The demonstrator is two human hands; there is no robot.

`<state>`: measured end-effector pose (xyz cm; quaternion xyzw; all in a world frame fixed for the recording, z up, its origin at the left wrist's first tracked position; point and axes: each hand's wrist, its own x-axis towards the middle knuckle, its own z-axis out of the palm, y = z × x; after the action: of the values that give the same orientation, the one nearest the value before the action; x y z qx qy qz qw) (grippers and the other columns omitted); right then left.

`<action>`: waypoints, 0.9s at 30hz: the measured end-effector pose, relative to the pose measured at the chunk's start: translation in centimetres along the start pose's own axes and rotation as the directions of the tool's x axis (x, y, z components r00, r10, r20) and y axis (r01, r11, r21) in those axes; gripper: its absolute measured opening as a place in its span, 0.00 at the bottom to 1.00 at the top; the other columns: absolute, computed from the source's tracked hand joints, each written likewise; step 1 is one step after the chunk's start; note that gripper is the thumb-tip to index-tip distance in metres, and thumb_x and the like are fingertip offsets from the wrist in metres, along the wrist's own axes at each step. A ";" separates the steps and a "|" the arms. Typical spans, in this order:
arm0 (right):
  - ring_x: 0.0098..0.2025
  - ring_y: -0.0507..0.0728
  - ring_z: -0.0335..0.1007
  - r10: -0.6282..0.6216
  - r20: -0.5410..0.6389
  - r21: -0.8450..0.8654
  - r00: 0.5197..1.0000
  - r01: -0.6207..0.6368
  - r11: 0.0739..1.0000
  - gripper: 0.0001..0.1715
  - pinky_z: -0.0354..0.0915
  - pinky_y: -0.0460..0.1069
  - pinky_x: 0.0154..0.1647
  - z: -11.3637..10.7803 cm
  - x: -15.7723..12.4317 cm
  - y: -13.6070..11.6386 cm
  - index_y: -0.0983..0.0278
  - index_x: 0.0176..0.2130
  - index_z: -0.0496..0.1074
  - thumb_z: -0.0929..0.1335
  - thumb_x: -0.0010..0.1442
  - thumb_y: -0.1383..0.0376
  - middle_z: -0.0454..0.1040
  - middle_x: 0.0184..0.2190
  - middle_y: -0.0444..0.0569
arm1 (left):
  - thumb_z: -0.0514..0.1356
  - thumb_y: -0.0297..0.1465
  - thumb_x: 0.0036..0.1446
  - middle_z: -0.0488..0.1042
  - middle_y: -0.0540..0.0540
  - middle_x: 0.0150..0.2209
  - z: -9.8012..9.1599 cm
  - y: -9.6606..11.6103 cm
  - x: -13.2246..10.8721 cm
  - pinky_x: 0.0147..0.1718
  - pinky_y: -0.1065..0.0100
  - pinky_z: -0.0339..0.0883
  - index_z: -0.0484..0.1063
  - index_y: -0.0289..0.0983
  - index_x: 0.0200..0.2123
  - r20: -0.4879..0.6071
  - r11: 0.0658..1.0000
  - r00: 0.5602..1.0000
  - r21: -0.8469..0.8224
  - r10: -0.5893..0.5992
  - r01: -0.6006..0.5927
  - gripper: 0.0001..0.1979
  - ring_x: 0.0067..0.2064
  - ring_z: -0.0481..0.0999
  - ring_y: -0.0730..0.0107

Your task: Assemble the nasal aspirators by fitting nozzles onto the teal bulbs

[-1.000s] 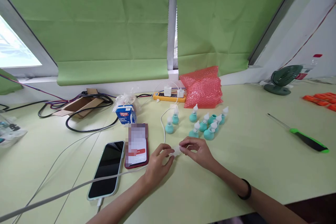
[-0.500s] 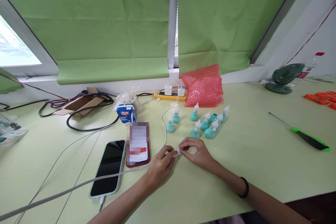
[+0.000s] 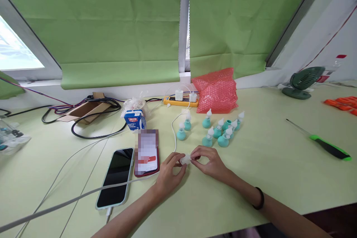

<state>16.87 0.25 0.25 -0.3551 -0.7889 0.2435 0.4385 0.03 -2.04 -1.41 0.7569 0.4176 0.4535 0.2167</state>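
A small translucent white piece (image 3: 185, 159) is held between my two hands, low over the table. My left hand (image 3: 170, 173) pinches its wider left end between thumb and fingers. The fingertips of my right hand (image 3: 209, 161) close on its right end. Beyond my hands stand several teal bulbs with clear pointed tips, among them one (image 3: 207, 140) just above my right hand. Two more, including this bulb (image 3: 181, 134), stand apart to the left. One teal bulb (image 3: 226, 124) in the right group shows no tip.
Two phones (image 3: 115, 178) (image 3: 147, 156) lie left of my hands, with a white cable (image 3: 92, 194) crossing. A blue milk carton (image 3: 135, 121), open cardboard box (image 3: 89, 111), power strip (image 3: 178, 101) and red bubble wrap (image 3: 216, 93) sit behind. A screwdriver (image 3: 329, 147) and green fan (image 3: 304, 81) are right.
My left hand has shifted slightly left and its fingers have opened wider around the white piece, which now shows more. My right hand has barely moved.
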 end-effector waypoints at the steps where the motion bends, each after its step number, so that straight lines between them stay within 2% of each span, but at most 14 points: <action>1: 0.26 0.51 0.66 -0.002 -0.002 0.006 1.000 0.002 1.000 0.04 0.65 0.46 0.26 0.0 0.0 0.0 0.63 0.26 0.70 0.64 0.49 0.68 0.70 0.24 0.47 | 0.53 0.25 0.50 0.68 0.44 0.33 0.0 0.1 0.0 0.29 0.72 0.72 0.66 0.36 0.38 0.000 1.000 1.000 -0.002 -0.002 0.002 0.10 0.32 0.71 0.73; 9: 0.25 0.51 0.67 0.002 0.000 0.045 1.000 -0.002 0.999 0.05 0.66 0.46 0.26 0.1 -0.1 -0.1 0.63 0.27 0.71 0.65 0.49 0.69 0.71 0.25 0.47 | 0.54 0.24 0.49 0.69 0.43 0.32 0.0 -0.3 -0.1 0.28 0.73 0.71 0.69 0.34 0.37 0.012 0.996 0.996 -0.033 0.084 -0.083 0.10 0.32 0.71 0.73; 21: 0.28 0.51 0.67 -0.022 0.020 0.011 1.000 0.021 1.000 0.07 0.66 0.46 0.28 0.1 -0.1 -0.5 0.62 0.31 0.72 0.64 0.51 0.68 0.71 0.27 0.48 | 0.54 0.24 0.50 0.68 0.43 0.33 0.1 -0.5 -0.2 0.28 0.72 0.70 0.69 0.34 0.38 0.007 0.994 0.994 -0.028 0.110 -0.110 0.11 0.31 0.71 0.73; 27: 0.27 0.51 0.66 0.012 0.018 0.096 1.000 -0.014 0.995 0.06 0.66 0.46 0.27 0.1 -0.1 -0.4 0.64 0.28 0.72 0.65 0.50 0.68 0.69 0.27 0.48 | 0.54 0.23 0.51 0.68 0.43 0.33 0.0 -0.6 -0.2 0.29 0.71 0.69 0.68 0.35 0.39 -0.022 0.985 0.985 0.006 0.173 -0.173 0.11 0.33 0.70 0.72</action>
<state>16.65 -0.11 0.45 -0.3365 -0.7779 0.2869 0.4464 -0.26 -1.86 -1.99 0.7855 0.3538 0.4783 0.1704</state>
